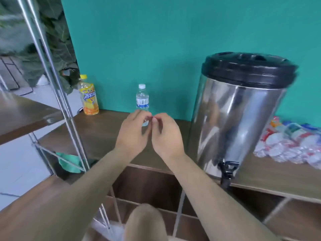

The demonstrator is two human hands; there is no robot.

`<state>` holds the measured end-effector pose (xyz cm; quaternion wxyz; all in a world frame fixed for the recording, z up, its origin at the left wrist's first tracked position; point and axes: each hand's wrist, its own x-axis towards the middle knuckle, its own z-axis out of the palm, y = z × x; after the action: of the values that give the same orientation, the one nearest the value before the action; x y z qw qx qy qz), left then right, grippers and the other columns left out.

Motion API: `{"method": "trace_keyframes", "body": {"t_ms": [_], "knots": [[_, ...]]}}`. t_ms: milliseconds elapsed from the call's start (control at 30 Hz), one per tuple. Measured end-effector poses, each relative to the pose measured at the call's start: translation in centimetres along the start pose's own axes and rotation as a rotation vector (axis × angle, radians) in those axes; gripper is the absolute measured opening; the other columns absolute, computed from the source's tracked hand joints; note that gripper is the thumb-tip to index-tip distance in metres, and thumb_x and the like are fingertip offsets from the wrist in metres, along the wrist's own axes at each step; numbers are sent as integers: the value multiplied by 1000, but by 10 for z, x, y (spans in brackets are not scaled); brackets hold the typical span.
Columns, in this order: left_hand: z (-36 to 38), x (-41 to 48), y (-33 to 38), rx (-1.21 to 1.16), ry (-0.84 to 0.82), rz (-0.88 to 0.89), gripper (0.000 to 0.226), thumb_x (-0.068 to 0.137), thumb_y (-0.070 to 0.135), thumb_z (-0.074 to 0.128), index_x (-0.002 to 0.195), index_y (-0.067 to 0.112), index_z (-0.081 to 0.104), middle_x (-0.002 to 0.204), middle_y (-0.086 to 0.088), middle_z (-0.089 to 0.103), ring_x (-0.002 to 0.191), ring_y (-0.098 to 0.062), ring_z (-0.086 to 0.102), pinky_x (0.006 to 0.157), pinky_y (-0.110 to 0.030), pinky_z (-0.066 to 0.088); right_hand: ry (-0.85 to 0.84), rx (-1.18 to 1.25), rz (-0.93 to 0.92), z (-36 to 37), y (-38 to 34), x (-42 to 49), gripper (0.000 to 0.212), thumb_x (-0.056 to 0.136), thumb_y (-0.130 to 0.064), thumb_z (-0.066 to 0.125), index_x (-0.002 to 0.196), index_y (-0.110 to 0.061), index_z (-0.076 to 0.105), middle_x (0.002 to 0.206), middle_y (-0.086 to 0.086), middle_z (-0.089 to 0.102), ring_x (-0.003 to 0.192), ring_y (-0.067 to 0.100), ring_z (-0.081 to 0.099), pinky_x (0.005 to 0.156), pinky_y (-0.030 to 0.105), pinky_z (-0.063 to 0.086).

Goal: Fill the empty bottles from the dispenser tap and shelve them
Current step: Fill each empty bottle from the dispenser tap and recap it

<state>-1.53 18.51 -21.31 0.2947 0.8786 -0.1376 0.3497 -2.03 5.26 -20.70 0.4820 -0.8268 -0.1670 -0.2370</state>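
Behind the hands (pixel 132 134), the water bottle (pixel 142 98), base hidden.

The person's left hand (pixel 133 134) and right hand (pixel 166 136) are bare, like both forearms (pixel 97 185) down to the picture's lower edge, with a short, plain fingernail (pixel 153 120) showing and a rounded knee (pixel 144 221) whose covering is unclear.
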Motion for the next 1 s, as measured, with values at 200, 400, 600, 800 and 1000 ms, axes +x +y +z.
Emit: {"method": "trace_keyframes", "body": {"t_ms": [200,400,600,800,1000], "knots": [[-3,-30,146,-2,-107,233,27,99,26,60,123,15,64,117,1,64,107,-22,61,93,-42,51,182,-21,17,-139,-2,-90,21,108,-23,55,125,-18,67,116,-7,70,108,8,64,96,22,49],[65,-41,244,-27,-313,331,38,102,34,59,136,20,58,134,3,58,122,-20,56,104,-39,49,302,-186,166,-245,60,-127,27,107,-23,56,132,-14,65,120,0,71,108,17,66,93,28,50],[158,-25,289,-33,-485,307,49,103,34,55,149,22,47,145,0,48,133,-23,48,109,-41,46,278,-309,331,-301,127,-133,30,106,-22,57,135,-16,62,123,1,67,112,21,63,87,29,44],[236,16,303,32,-626,245,57,103,27,55,155,19,34,151,-5,38,139,-26,42,112,-40,44,128,-496,518,-328,183,-78,44,109,-28,51,152,-20,46,153,8,47,123,34,63,93,42,51],[287,48,300,40,-662,118,67,99,13,55,159,23,27,149,-9,34,140,-30,37,111,-46,43,-23,-758,521,-333,222,-14,67,105,-37,59,162,-26,26,156,15,36,118,40,65,90,47,55]]}}
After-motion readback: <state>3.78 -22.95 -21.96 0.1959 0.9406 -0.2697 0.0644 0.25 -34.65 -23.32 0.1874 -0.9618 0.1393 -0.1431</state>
